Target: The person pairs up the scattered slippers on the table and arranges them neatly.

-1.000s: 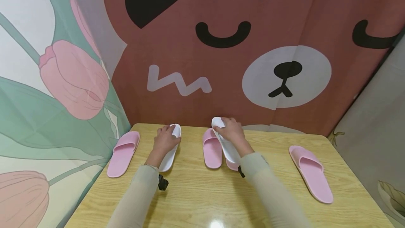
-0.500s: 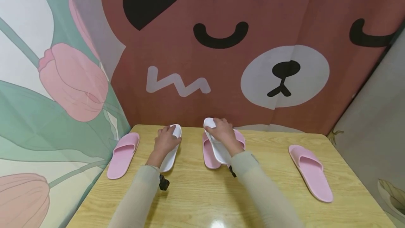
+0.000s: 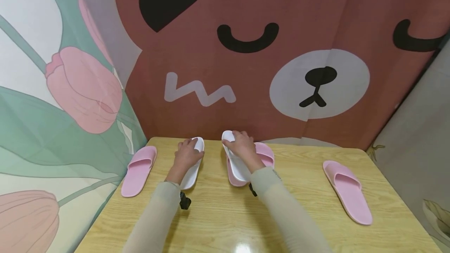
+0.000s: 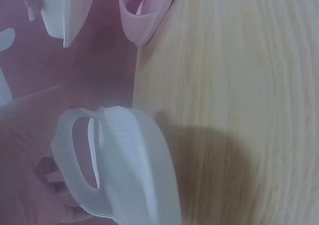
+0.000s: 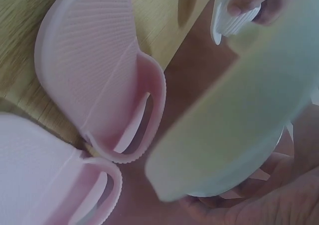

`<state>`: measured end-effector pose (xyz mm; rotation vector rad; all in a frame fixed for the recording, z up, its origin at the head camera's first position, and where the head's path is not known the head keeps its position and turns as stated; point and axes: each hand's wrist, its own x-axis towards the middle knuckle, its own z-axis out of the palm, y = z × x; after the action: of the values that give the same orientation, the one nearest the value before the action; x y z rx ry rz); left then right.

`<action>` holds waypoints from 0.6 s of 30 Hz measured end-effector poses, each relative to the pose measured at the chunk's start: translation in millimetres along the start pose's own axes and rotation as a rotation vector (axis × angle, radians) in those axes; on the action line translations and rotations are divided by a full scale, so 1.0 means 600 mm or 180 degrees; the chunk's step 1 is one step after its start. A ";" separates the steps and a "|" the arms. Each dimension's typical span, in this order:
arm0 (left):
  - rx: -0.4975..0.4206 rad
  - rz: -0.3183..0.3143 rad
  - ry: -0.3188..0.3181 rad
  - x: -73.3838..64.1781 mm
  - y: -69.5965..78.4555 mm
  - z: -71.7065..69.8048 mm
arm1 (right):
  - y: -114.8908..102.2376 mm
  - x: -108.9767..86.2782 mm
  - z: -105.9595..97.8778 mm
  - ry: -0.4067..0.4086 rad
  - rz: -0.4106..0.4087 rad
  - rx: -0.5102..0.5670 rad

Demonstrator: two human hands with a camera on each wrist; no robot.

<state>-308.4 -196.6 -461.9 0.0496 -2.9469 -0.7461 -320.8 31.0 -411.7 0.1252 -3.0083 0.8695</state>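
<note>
My left hand (image 3: 187, 154) grips a white slipper (image 3: 191, 178) by its strap end, left of the middle of the table. In the left wrist view that slipper (image 4: 142, 165) casts a shadow on the wood and looks raised. A second white slipper (image 3: 238, 169) is held at its strap end by my right hand (image 3: 241, 146). It hangs tilted over the left one of two pink slippers, covering most of that pink slipper (image 3: 234, 182). Its partner, another pink slipper (image 3: 266, 154), shows partly behind my right wrist. The right wrist view shows the pair, one pink slipper (image 5: 94, 60) nearest the white one.
A single pink slipper (image 3: 138, 173) lies at the table's left edge, and another pink slipper (image 3: 348, 195) lies toward the right. The wooden table (image 3: 214, 214) ends at the back against a bear-print cloth (image 3: 246, 100). A tulip-print cloth (image 3: 84, 89) hangs at the left.
My right hand has carried its white slipper leftward, from between the two middle pink slippers to over the left one, uncovering more of the right one. The left hand has barely moved.
</note>
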 end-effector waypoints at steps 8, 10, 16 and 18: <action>0.0004 -0.0012 0.0026 0.003 -0.002 0.001 | -0.013 0.000 0.009 0.0001 -0.0018 0.0021; 0.0001 -0.0026 0.0034 0.004 -0.004 0.001 | -0.017 -0.001 0.012 -0.0001 -0.0001 0.0051; 0.0029 -0.0035 0.0004 0.009 -0.006 0.007 | -0.029 0.001 0.025 0.0004 0.0044 0.0071; 0.0033 -0.0034 -0.0018 0.009 -0.006 0.009 | -0.034 0.003 0.029 0.0017 0.0034 0.0044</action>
<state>-314.6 -197.8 -467.7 0.0645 -2.9582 -0.7336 -320.6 4.2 -415.4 0.1070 -3.0014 0.8902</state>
